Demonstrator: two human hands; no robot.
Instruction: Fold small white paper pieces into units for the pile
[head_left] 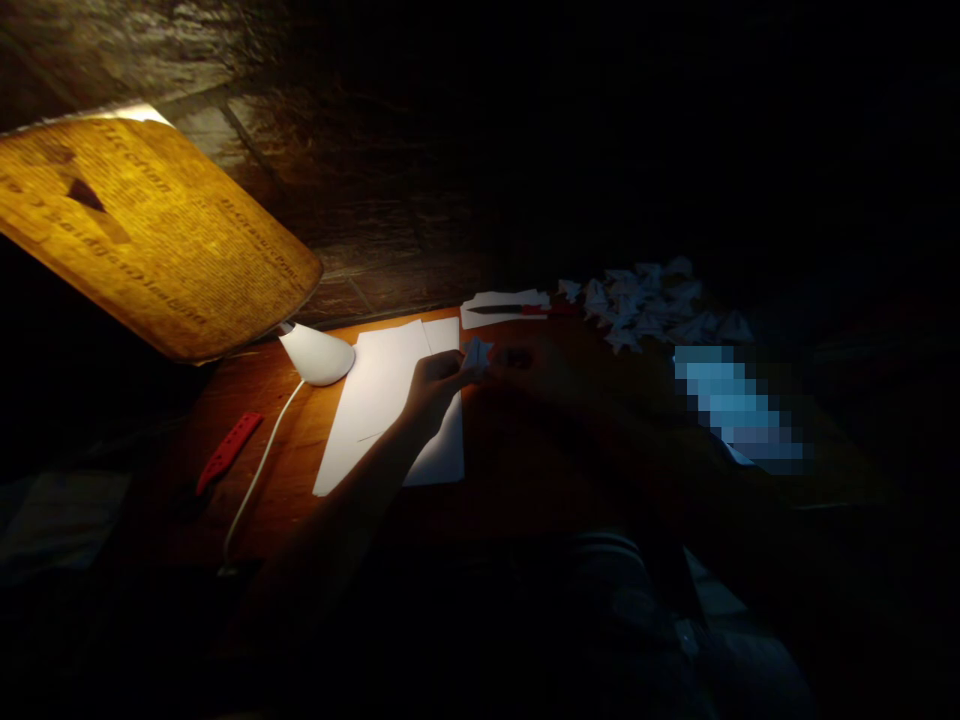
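Observation:
My left hand (439, 385) pinches a small folded piece of white paper (477, 354) at its fingertips. My right hand (525, 368) lies in deep shadow just right of that piece, and its fingers are hard to make out. Under and behind my left hand lie loose white paper sheets (382, 385) on the wooden table (247, 400). Farther back, a heap of several small folded paper triangles (637, 305) spreads across the table.
A red-handled craft knife (506, 310) rests on a paper scrap (487, 310) behind my hands. A red ruler-like strip (229, 452) lies at left. A white desk lamp (316, 354) trails its cord forward. A pixelated blue patch (735, 408) lies at right.

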